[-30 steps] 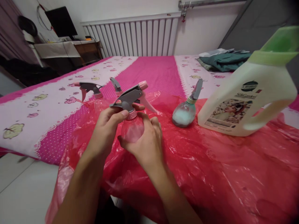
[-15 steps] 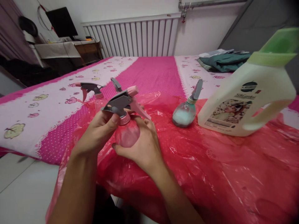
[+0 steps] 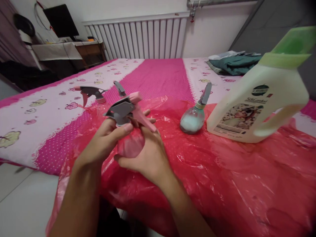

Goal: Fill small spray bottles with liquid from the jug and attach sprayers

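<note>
Between my hands is a pink spray bottle (image 3: pixel 130 144) with a grey and pink trigger head. My left hand (image 3: pixel 106 138) grips it at the collar, thumb pressed over the ring. My right hand (image 3: pixel 148 148) wraps round the clear round body from the right. Behind, to the left, stands another pink spray bottle (image 3: pixel 100 105). A grey spray head (image 3: pixel 119 89) rises just beyond the held bottle, its lower part hidden. To the right, a green-collared spray bottle (image 3: pixel 192 120) with pale liquid stands beside a large white detergent jug (image 3: pixel 247 108) with a green cap.
Red plastic sheeting (image 3: pixel 197 177) covers the near part of a pink and white bed (image 3: pixel 163 75). Folded clothes (image 3: pixel 234 62) lie at the far right. A radiator (image 3: pixel 138 39) runs along the wall; a desk with a monitor (image 3: pixel 61 21) stands at the back left.
My left thumb has shifted right across the collar, now covering it. The trigger head has turned slightly. The whole view has drifted a little, with things appearing slightly further left.
</note>
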Demonstrator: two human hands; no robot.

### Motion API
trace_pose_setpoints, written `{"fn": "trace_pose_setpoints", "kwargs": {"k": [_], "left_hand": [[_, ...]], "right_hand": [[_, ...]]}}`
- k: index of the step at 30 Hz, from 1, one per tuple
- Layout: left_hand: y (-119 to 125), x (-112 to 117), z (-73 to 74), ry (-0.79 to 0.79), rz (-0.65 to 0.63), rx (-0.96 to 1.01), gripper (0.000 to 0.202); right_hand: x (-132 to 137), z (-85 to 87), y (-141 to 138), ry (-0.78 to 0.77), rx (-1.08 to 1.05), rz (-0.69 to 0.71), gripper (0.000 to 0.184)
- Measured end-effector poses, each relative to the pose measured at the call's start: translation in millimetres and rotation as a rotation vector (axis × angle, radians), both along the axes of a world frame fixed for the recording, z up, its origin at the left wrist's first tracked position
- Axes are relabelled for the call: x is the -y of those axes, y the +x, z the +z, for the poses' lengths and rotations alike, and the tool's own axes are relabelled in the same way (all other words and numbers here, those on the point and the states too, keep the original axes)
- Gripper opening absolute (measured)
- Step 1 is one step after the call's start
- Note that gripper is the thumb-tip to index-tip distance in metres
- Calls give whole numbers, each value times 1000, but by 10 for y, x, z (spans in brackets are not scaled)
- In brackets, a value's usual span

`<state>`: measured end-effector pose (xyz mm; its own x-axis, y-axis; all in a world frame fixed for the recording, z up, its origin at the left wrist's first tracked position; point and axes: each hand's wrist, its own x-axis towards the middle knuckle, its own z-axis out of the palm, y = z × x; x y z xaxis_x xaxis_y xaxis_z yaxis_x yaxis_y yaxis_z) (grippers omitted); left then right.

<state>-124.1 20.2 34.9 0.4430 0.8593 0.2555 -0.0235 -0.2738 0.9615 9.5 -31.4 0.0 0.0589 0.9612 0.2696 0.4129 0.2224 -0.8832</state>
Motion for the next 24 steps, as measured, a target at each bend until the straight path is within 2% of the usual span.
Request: {"fn": "trace_pose_setpoints", "kwargs": {"k": [2, 3, 7, 10, 12, 16, 18, 20, 24], "left_hand": [[-84, -22, 6, -24, -57, 29, 26], [-94, -22, 14, -7, -30, 24, 26], [68, 42, 57, 155, 208, -104, 32], [210, 97, 73, 163, 301, -107, 32], [212, 111, 71, 110, 252, -76, 26], [31, 98, 69, 28, 37, -20, 24], [-29, 97, 80, 30, 22, -15, 26], [2, 113, 99, 71, 109, -31, 26], [249, 180, 141, 190, 343, -107, 27]], "right_hand": [[4, 12, -25, -12, -6, 25, 95], [3, 13, -36, -22, 4, 3, 93], [-12, -6, -40, 4, 130, -119, 84], [-19, -18, -6, 23, 149, -151, 87], [-13, -13, 17, 5, 97, -112, 90], [8, 15, 23, 19, 55, -10, 91], [10, 21, 5, 38, 80, -9, 91], [3, 19, -14, 53, 103, -49, 88], [-9, 10, -25, 70, 182, -149, 74]]}}
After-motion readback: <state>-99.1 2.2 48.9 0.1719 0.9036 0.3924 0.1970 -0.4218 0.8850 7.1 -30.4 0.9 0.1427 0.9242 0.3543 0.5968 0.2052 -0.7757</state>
